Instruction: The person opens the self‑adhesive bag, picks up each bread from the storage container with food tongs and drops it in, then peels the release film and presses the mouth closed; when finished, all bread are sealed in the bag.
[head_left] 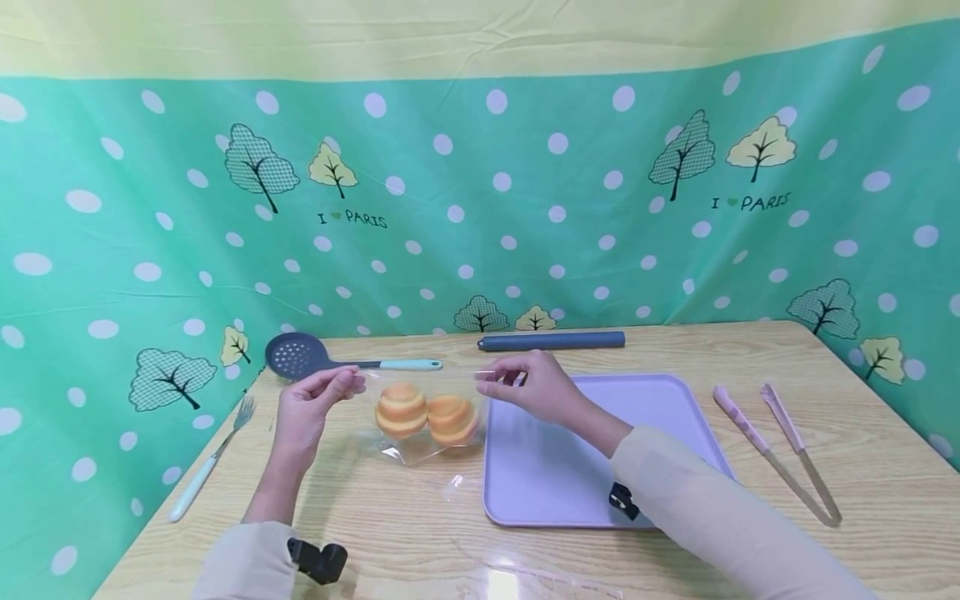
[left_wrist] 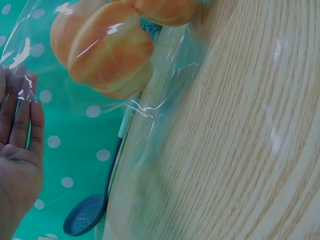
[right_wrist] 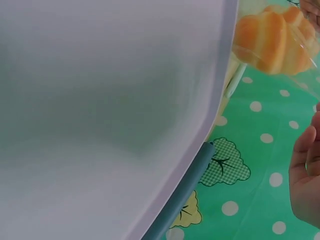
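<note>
A clear plastic bag (head_left: pixel 411 450) hangs between my two hands, with two golden bread rolls (head_left: pixel 401 410) side by side inside it. My left hand (head_left: pixel 306 410) pinches the bag's upper left corner between thumb and fingers. At the upper right corner, my right hand (head_left: pixel 536 385) pinches the other end of the top edge. In the left wrist view one bread roll (left_wrist: pixel 110 50) shows large through the shiny film, beside the left fingers (left_wrist: pixel 21 120). The right wrist view catches a bread roll (right_wrist: pixel 272 40) and part of the right hand (right_wrist: pixel 306 175).
A lilac tray (head_left: pixel 517 512) lies under my right forearm. Behind it is a dark blue cylindrical rod (head_left: pixel 551 341). A slotted skimmer (head_left: pixel 300 356) lies at the back left, a fork (head_left: pixel 213 458) at the left edge, and pink-handled tongs (head_left: pixel 780 454) on the right.
</note>
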